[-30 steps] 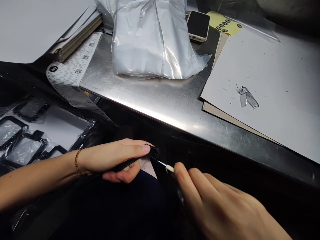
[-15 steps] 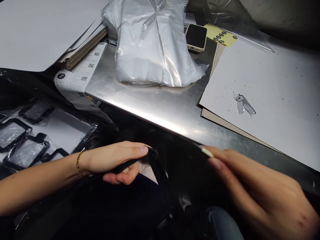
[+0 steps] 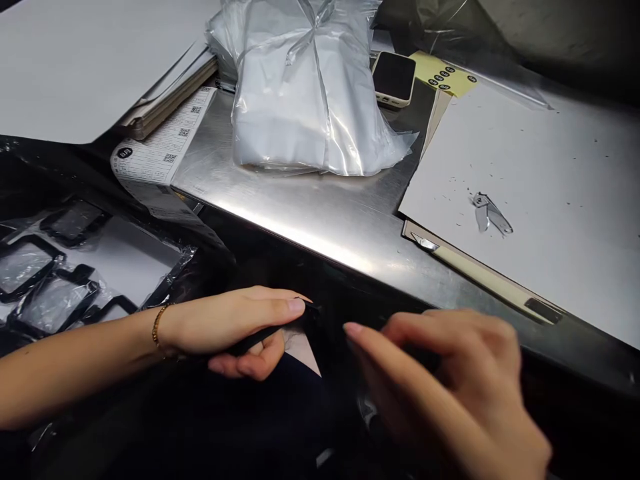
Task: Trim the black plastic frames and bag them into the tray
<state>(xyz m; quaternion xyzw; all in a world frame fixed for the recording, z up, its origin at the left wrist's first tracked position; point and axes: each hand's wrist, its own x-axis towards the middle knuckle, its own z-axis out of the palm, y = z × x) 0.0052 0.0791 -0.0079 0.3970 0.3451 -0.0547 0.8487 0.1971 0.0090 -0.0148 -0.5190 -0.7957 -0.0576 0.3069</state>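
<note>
Head view: at the near left, black frames [image 3: 55, 293] are seen wrapped in clear plastic [image 3: 37, 263] and laid over a white sheet [image 3: 135, 257]; whether they are enclosed by a box cannot be told. At the far middle, a bundle of clear plastic bags [image 3: 285, 113] is tied with a plastic strip [image 3: 320, 80]; nothing inside the bags can be made out.

A black bar [image 3: 256, 338] is gripped between the thumb and bent fingers of the left hand [image 3: 225, 319], below the near edge of the metal table [image 3: 300, 207]; its far end is lost in shadow. A bracelet [image 3: 157, 327] is worn on that wrist. The right hand [image 3: 465, 380] is held loosely open to the right of the bar, apart from it, its fingers bent and slightly blurred.

On the table, a pale-handled knife [image 3: 480, 273] is laid along the near edge of a white board [image 3: 550, 200], its blade pointed left. On that board, a small metal clipper [image 3: 493, 213] is surrounded by dark scraps. A phone [image 3: 395, 75] and a yellow sticker sheet [image 3: 457, 77] are set to the right of the bags. At the far left, a label strip [image 3: 150, 160] is partly covered by stacked card [image 3: 75, 67]. The far right corner is dimly lit.
</note>
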